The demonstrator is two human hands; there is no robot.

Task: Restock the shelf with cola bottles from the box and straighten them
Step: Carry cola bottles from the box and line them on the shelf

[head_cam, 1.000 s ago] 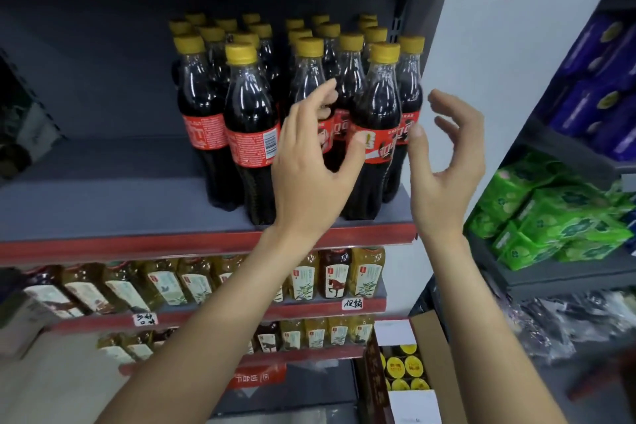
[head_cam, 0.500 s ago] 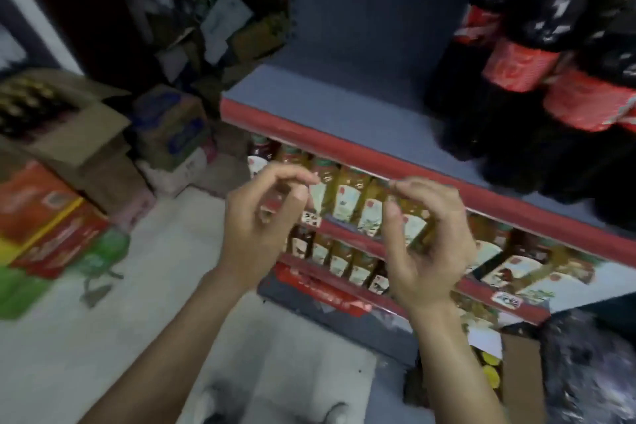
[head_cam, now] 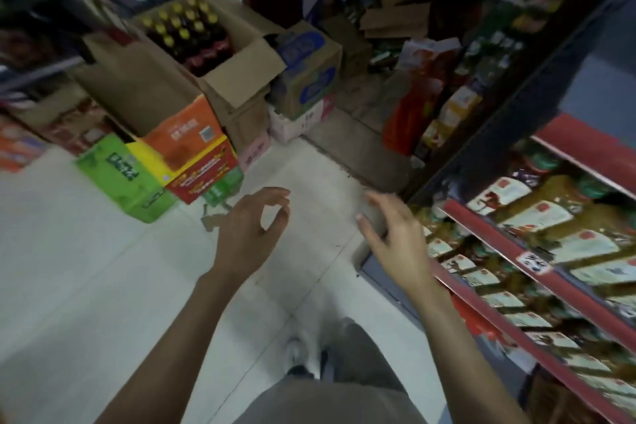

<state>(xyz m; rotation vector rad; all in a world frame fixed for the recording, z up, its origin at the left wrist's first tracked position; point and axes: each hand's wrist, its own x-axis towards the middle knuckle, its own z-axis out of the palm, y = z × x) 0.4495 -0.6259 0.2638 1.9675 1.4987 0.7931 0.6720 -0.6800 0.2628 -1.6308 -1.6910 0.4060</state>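
An open brown cardboard box [head_cam: 144, 86] stands on other cartons at the upper left. Inside it are several cola bottles [head_cam: 187, 33] with yellow caps and red labels. My left hand [head_cam: 251, 231] hovers over the pale floor, well below the box, fingers loosely curled and holding nothing. My right hand [head_cam: 395, 237] hangs beside it with fingers spread, empty, close to the lower shelf edge. The shelf [head_cam: 585, 151] with its red front strip runs along the right; the cola on it is out of view.
Under the cola box sit an orange-red carton [head_cam: 196, 155] and a green carton [head_cam: 120, 175]. A blue-printed carton [head_cam: 309, 72] stands beside them. Lower shelves on the right hold yellow-green tea bottles [head_cam: 537, 217]. Pale floor tiles [head_cam: 86, 268] stretch to the left. My legs and shoe show at the bottom.
The view has swung left and down, from the cola row on the shelf to the floor and box. Both hands have dropped away from the shelf bottles and hang empty.
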